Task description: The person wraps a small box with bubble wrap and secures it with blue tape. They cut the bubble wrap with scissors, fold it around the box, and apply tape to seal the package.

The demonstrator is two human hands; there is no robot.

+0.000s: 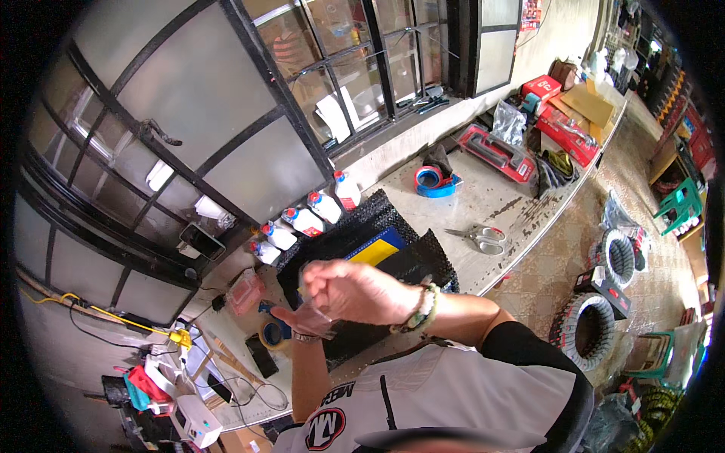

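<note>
My right hand (pixel 354 290), with a beaded bracelet at the wrist, is raised with curled fingers. A thin clear film (pixel 303 278) shows at its fingertips and seems pinched there. Just below and partly behind it is my left hand (pixel 306 320), thumb out and a band on the wrist; whether it grips the film is hidden. Both hands are above black bubble wrap (pixel 374 210), on which lies a blue and yellow flat packet (pixel 376 249). A roll of tape (pixel 273 333) lies left of my left hand.
Several white bottles with red caps (pixel 304 222) line the window side. Scissors (pixel 481 238), a blue-and-red tape dispenser (pixel 435 182) and a red tool package (pixel 498 153) lie on the right. A phone (pixel 261 355), a pink pack (pixel 246 291) and cables are at the left.
</note>
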